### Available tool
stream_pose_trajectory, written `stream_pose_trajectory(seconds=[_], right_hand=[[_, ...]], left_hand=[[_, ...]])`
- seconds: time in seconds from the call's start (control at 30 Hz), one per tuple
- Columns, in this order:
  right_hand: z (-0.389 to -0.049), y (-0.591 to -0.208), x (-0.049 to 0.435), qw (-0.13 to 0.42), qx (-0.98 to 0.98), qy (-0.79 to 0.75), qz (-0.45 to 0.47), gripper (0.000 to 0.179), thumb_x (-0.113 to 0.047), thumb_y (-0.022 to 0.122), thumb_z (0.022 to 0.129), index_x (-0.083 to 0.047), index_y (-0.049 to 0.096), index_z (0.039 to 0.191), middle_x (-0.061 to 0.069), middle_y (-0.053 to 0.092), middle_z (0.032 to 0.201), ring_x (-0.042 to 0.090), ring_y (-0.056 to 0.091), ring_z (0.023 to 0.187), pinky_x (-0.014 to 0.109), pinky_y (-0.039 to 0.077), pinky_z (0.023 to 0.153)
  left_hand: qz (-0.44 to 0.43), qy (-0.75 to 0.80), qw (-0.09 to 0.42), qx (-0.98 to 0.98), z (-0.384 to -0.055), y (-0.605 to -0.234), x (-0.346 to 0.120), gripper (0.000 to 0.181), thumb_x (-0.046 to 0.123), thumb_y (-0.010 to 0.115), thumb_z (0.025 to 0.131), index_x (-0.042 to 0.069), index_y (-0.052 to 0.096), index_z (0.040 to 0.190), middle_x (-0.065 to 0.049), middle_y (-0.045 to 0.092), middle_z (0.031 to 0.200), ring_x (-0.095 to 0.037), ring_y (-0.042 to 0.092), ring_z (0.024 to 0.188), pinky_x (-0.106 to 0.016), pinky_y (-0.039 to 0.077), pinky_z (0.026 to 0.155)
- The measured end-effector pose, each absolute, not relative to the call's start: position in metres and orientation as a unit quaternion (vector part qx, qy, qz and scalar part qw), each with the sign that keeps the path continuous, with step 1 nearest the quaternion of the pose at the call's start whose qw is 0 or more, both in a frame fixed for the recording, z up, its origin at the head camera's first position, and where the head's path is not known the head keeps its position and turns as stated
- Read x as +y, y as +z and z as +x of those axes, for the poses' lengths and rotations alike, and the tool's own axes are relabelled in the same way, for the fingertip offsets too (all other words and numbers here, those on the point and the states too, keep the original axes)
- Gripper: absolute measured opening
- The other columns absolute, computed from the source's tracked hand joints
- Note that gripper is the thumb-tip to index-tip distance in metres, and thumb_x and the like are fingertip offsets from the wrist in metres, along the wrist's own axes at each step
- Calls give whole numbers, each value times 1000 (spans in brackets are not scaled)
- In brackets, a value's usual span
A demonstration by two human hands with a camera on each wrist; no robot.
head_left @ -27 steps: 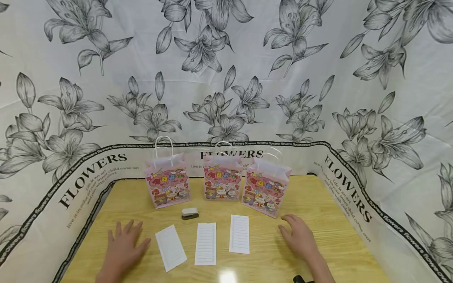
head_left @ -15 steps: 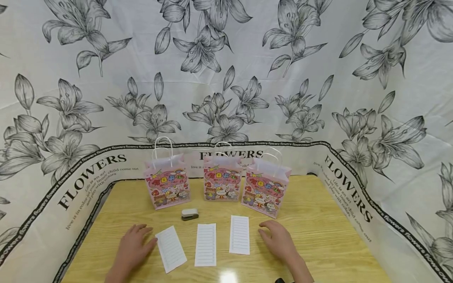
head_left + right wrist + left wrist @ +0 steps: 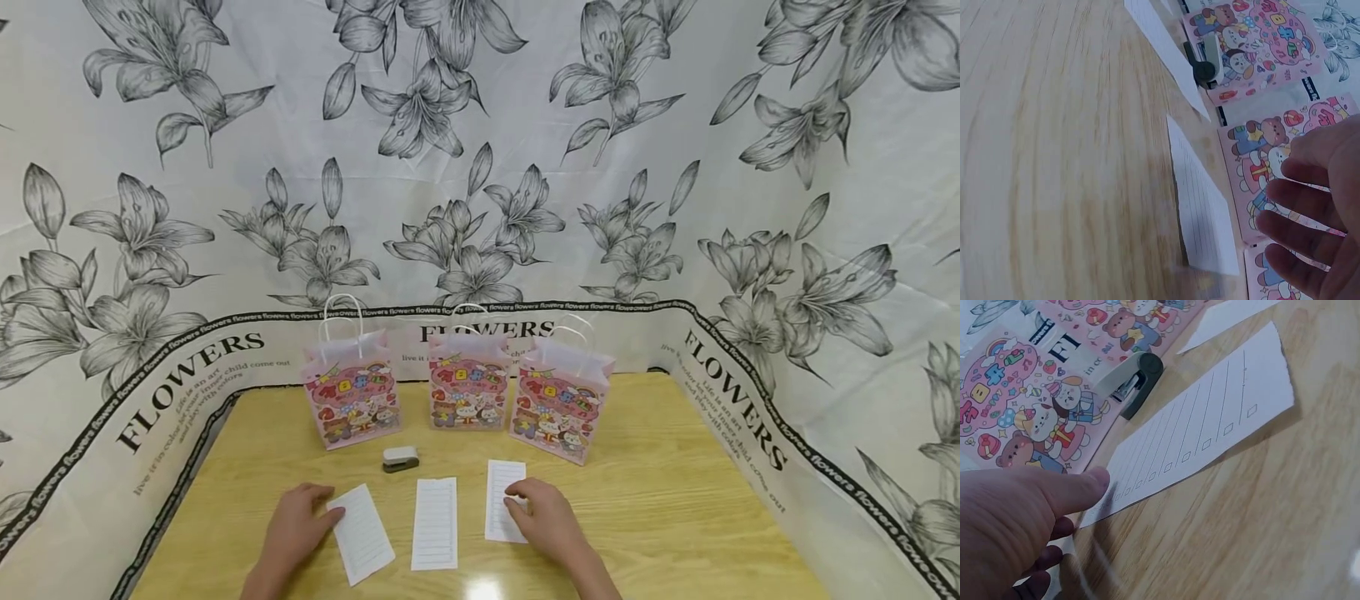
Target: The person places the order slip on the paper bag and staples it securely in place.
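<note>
Three white paper slips printed with ruled lines lie on the wooden table. My left hand (image 3: 298, 527) is at the left slip (image 3: 361, 533); its thumb touches the slip's upper left edge. In the left wrist view that thumb (image 3: 1088, 487) lies at the end of the slip, and small boxes run along the slip's side. Over the right slip (image 3: 501, 517) is my right hand (image 3: 546, 521), partly covering it. The right wrist view shows its fingers (image 3: 1300, 203) loosely spread, with nothing held. Between the hands lies the middle slip (image 3: 434, 525).
Behind the slips sits a grey and white stapler (image 3: 401, 458). Three pink cartoon paper bags with white handles, left (image 3: 352, 400), middle (image 3: 468, 396) and right (image 3: 558, 408), stand at the back. A flower-printed cloth (image 3: 480, 200) hangs round the table (image 3: 675, 500).
My left hand has moved right to the left slip, and its spread fingers have drawn together. The right hand has moved left from the table onto the right slip.
</note>
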State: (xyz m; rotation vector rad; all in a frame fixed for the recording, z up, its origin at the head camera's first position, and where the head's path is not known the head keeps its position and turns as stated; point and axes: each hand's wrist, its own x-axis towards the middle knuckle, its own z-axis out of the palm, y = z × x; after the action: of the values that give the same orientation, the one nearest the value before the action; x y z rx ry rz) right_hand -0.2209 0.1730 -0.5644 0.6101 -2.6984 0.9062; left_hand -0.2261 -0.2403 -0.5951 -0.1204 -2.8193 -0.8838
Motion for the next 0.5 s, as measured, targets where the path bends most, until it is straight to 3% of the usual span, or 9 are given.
stream_pose_trajectory(seconds=[0.2,0.5], right_hand=[[-216,-567,151,90,-908,338,229,10,-19,67,93,-12,73,96,-9,69,92,9,62,85,33,52,74],[-220,-558,132,57,-902,356,239,11,-18,65,95,-12,73,97,-12,67,91,4,61,83,30,52,73]], left_hand=[[-17,-310,80,-947,-220,-603,-241,43,28,83,78,-4,72,104,-12,66,96,-35,62,93,-53,47,85],[10,-331,84,-940,-231,-602,-243,41,31,84,77,3,74,104,-7,66,94,-32,62,94,-51,46,86]])
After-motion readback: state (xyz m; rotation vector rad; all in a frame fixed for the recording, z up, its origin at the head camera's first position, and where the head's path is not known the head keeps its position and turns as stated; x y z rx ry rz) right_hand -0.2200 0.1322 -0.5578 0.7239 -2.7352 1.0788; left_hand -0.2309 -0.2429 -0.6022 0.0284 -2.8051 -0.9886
